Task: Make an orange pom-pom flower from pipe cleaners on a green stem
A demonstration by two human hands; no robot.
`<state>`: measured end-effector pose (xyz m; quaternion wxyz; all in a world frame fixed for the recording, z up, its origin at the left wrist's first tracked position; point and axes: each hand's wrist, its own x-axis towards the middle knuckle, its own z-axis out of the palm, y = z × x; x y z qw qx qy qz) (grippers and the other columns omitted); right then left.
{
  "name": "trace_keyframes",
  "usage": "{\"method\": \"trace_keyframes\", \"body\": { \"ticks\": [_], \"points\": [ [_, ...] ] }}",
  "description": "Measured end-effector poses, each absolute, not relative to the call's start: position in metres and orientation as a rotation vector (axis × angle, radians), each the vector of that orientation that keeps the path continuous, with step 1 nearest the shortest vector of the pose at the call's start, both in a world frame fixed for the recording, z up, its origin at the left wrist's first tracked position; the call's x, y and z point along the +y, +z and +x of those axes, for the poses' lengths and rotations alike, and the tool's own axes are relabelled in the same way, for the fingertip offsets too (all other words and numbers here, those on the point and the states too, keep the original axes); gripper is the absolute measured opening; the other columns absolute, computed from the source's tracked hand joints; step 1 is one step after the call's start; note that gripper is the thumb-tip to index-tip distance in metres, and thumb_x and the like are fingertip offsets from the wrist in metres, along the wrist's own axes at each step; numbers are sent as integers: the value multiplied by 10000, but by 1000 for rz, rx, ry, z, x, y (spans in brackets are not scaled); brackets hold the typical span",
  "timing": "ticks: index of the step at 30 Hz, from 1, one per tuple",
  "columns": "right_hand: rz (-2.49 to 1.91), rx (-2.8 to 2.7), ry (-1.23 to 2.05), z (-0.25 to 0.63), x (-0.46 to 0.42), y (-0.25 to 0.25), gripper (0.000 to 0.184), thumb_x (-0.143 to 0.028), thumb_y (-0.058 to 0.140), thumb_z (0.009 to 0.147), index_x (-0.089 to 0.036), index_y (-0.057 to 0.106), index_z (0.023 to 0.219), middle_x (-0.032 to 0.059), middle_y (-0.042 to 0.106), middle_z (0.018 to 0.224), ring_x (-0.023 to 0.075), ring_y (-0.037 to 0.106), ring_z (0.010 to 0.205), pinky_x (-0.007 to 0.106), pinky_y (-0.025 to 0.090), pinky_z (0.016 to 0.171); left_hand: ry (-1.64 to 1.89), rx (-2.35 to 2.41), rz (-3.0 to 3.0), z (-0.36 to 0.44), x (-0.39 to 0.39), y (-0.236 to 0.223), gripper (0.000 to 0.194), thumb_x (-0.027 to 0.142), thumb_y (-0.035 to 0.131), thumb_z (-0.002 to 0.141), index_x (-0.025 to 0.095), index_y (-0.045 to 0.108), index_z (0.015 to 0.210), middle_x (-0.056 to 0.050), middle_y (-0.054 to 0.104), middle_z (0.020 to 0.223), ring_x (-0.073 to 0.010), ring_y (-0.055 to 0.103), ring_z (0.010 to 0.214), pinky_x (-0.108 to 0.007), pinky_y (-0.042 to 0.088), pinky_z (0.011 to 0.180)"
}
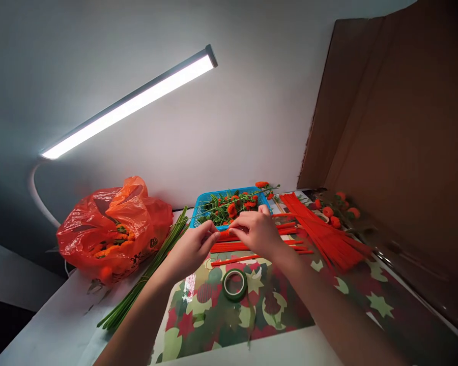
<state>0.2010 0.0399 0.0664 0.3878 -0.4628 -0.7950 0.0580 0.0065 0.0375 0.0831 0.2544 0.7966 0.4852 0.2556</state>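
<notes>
My left hand (194,249) and my right hand (257,231) meet over the mat, close in front of the blue basket. Both are closed, fingertips pinching a short orange-red fuzzy piece (225,232) that looks like a pipe cleaner. Most of it is hidden by my fingers. Beneath my hands, several red pipe cleaners (229,247) lie side by side. A roll of dark green tape (234,284) rests flat on the mat, nearer to me. Further right is a large fanned bundle of red pipe cleaners (320,231).
The blue basket (202,197) holds orange flowers with green leaves. At left sit a red plastic bag (107,229) of orange pieces and a bundle of green stems (145,279). A lit lamp (130,104) hangs above; cardboard (397,127) stands right. A patterned mat (198,325) covers the table.
</notes>
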Motion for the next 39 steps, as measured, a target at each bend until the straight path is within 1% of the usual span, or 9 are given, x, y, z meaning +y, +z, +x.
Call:
{"method": "trace_keyframes", "body": {
  "ticks": [7, 11, 18, 21, 24, 28, 31, 34, 39],
  "points": [
    [-1129, -1804, 156, 186, 34, 61, 156, -223, 595, 872, -212, 746, 837, -6, 669, 653, 110, 536, 595, 326, 254, 746, 1220, 1395, 1966, 15, 45, 68, 231, 396, 485, 894, 200, 511, 773, 60, 444, 567, -105, 353, 492, -220, 263, 485],
    [-1087, -1719, 318, 188, 37, 62, 165, -292, 618, 854, -226, 757, 794, -26, 589, 567, 109, 501, 551, 329, 313, 747, 1371, 1288, 1770, 19, 47, 63, 257, 432, 514, 881, 200, 499, 771, 74, 375, 555, -91, 294, 473, -218, 225, 461],
    [-920, -1494, 880, 196, 49, 59, 227, -381, 671, 755, -172, 721, 682, 3, 556, 592, 125, 459, 561, 264, 353, 525, 1184, 890, 1357, 19, 48, 72, 421, 538, 664, 755, 197, 425, 692, 111, 249, 515, -58, 174, 458, -188, 153, 439],
    [-875, -1545, 1085, 203, 52, 60, 275, -428, 707, 704, -157, 709, 657, -19, 500, 543, 100, 400, 526, 248, 303, 491, 1055, 749, 1323, 13, 50, 70, 425, 513, 671, 772, 195, 403, 684, 112, 237, 528, -52, 139, 466, -186, 142, 443],
    [-858, -1660, 1186, 212, 53, 65, 321, -461, 746, 659, -141, 723, 675, -10, 543, 558, 100, 433, 535, 241, 312, 492, 844, 672, 1393, 5, 51, 68, 390, 494, 643, 810, 191, 418, 710, 108, 243, 540, -53, 139, 476, -189, 138, 451],
    [-891, -1826, 1039, 221, 48, 74, 267, -417, 750, 689, -150, 749, 701, 26, 645, 638, 129, 527, 594, 251, 366, 534, 626, 714, 1580, -4, 49, 76, 355, 489, 586, 850, 188, 446, 726, 98, 260, 549, -69, 175, 497, -202, 152, 460],
    [-919, -2016, 778, 222, 41, 81, 128, -301, 731, 745, -187, 753, 691, -3, 656, 614, 113, 532, 580, 281, 367, 639, 508, 784, 1753, -7, 45, 85, 354, 494, 539, 869, 187, 452, 715, 84, 291, 569, -84, 215, 526, -218, 174, 477],
    [-1005, -2147, 463, 218, 36, 85, 102, -211, 734, 761, -211, 732, 658, -38, 662, 610, 89, 527, 585, 337, 295, 799, 443, 923, 1916, -8, 43, 89, 345, 484, 499, 882, 183, 468, 717, 62, 336, 621, -98, 269, 569, -228, 214, 503],
    [-1130, -2045, 93, 207, 35, 79, 149, -190, 687, 805, -180, 678, 657, -25, 683, 655, 104, 551, 627, 331, 215, 765, 642, 1240, 2064, 0, 40, 85, 298, 440, 447, 904, 193, 474, 739, 65, 356, 600, -106, 290, 546, -232, 235, 497]
  ]
}}
